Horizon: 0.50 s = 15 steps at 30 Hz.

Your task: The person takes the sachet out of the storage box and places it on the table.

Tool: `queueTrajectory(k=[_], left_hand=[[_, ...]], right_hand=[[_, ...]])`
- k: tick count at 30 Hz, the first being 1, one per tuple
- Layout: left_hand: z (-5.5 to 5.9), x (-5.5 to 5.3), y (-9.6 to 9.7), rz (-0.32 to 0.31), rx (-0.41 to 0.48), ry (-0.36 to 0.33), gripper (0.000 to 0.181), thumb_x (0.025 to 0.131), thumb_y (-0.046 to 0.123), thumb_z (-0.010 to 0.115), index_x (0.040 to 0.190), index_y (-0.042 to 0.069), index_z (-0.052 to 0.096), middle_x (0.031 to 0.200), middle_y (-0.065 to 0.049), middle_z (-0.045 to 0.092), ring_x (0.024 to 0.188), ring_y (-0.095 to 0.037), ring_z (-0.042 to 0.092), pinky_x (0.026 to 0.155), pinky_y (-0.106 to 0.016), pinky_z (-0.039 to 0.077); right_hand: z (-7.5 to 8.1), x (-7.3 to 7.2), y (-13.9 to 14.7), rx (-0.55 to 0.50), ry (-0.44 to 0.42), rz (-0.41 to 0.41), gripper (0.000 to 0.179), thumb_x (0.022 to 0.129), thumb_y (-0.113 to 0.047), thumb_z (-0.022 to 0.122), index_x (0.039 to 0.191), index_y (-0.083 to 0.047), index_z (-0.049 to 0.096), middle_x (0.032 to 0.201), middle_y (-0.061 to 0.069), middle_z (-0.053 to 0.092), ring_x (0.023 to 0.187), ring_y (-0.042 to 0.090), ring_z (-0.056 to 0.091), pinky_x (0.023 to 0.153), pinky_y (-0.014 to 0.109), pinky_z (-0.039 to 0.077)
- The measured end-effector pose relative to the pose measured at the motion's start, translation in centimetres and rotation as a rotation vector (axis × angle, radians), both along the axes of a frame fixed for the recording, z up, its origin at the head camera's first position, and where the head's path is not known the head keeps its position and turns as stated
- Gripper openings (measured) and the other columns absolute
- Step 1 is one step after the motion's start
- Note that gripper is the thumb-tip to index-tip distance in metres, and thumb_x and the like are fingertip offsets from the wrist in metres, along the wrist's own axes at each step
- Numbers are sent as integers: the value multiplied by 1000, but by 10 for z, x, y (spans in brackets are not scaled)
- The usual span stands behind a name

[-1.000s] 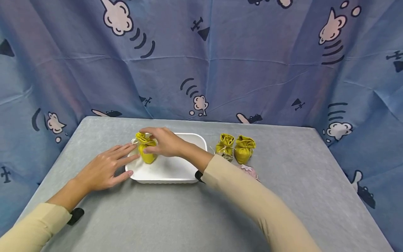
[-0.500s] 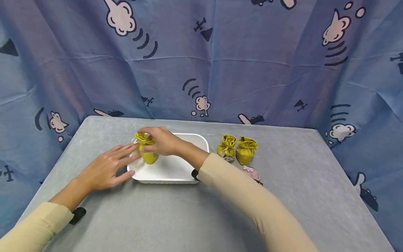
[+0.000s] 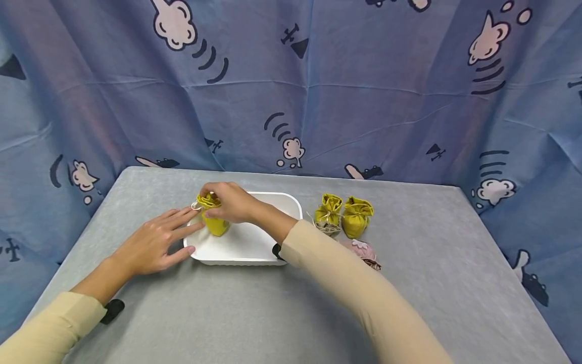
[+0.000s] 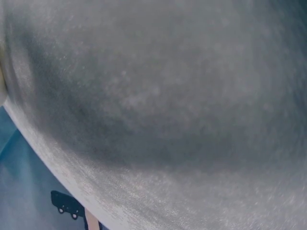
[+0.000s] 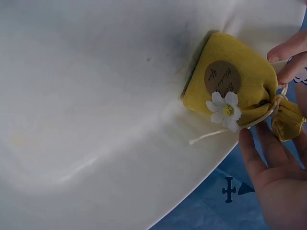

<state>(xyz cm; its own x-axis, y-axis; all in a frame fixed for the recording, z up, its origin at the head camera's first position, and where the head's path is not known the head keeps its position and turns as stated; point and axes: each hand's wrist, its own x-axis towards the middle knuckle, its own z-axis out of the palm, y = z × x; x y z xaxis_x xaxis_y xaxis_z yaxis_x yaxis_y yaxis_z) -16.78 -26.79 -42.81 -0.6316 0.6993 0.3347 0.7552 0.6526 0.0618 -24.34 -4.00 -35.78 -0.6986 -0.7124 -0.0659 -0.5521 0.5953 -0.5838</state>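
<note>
A yellow drawstring pouch [image 3: 216, 226] stands in the left end of a white tray [image 3: 254, 247]. My right hand [image 3: 234, 202] reaches over it from the right, thumb and fingers curled round its gathered neck. The right wrist view shows the pouch [image 5: 225, 81] with a white flower [image 5: 224, 110], a round brown label and a pale cord. Spread and nearly straight, the fingers of my left hand [image 3: 156, 242] lie at the tray's left edge, tips beside the pouch and its cord loop. The left wrist view catches mostly grey tabletop.
Right of the tray stand two more yellow pouches [image 3: 328, 208]. In front of them lie a grey-green pouch [image 3: 328, 230] and a pink pouch [image 3: 362, 249], the pink one partly behind my right sleeve. A blue patterned curtain [image 3: 291, 91] hangs behind the grey table [image 3: 204, 303].
My right fingers have curled closer round the pouch's neck. My right forearm has shifted slightly left, showing more of the pink pouch. The left hand stays beside the pouch.
</note>
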Motion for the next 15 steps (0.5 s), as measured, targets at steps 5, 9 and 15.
queueTrajectory(k=[5,9,15], left_hand=[[1,1,0,17,-9,-21,53,91,39,66,136,12,62,146,-18,51,132,-38,49,106,-50,40],[0,1,0,15,2,-15,53,90,39,67,135,11,63,144,-19,52,131,-39,50,104,-53,41],[0,1,1,11,14,-11,52,90,38,67,135,11,63,144,-20,53,130,-39,50,102,-54,42]], right_hand=[[-1,0,1,-21,-3,-20,27,91,-7,73,117,-7,65,120,4,67,110,14,62,89,17,49],[-1,0,2,-37,29,-33,19,91,-5,71,109,-6,68,116,3,69,105,12,63,84,13,49],[1,1,7,-72,56,-56,13,91,-4,71,103,-5,73,108,4,72,102,12,65,81,12,49]])
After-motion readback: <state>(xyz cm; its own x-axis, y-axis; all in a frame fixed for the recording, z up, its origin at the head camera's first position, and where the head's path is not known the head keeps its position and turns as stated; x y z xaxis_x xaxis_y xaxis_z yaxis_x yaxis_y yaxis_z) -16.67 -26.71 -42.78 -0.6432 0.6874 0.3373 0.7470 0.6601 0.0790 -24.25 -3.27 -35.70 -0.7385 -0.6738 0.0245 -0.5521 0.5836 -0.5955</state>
